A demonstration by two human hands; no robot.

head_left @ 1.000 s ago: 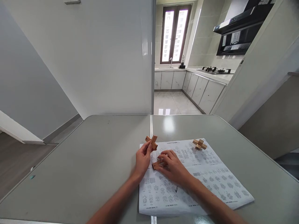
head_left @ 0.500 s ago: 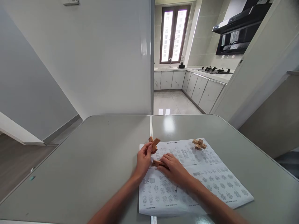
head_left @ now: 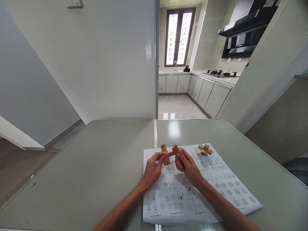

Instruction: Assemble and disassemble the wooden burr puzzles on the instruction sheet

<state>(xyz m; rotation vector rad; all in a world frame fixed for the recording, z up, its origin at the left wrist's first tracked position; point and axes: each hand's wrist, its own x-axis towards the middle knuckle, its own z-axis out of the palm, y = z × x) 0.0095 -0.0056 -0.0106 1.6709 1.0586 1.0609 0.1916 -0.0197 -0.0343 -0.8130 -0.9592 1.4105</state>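
My left hand (head_left: 152, 169) pinches joined wooden puzzle pieces (head_left: 166, 160) above the top left of the printed sheet (head_left: 168, 215). One upright piece carries a dark handwritten mark, and another lies crosswise, pointing to the right. In the fingers of my right hand (head_left: 190, 167) is a separate wooden puzzle piece (head_left: 175, 149), tilted and also marked on its end. It is right at the tip of the crosswise piece; whether they touch I cannot tell. My fingers hide part of each piece.
An assembled wooden burr puzzle (head_left: 205, 149) rests on the sheet's upper right. The sheet shows rows of small diagrams and lies on a grey-green table (head_left: 96, 173) with a seam down its middle. A small teal scrap (head_left: 33, 184) is near the left edge. Beyond is a kitchen.
My right hand has raised its wooden piece from the sheet up to the pieces in my left hand. My left hand has shifted slightly right, and its pieces are turned differently.
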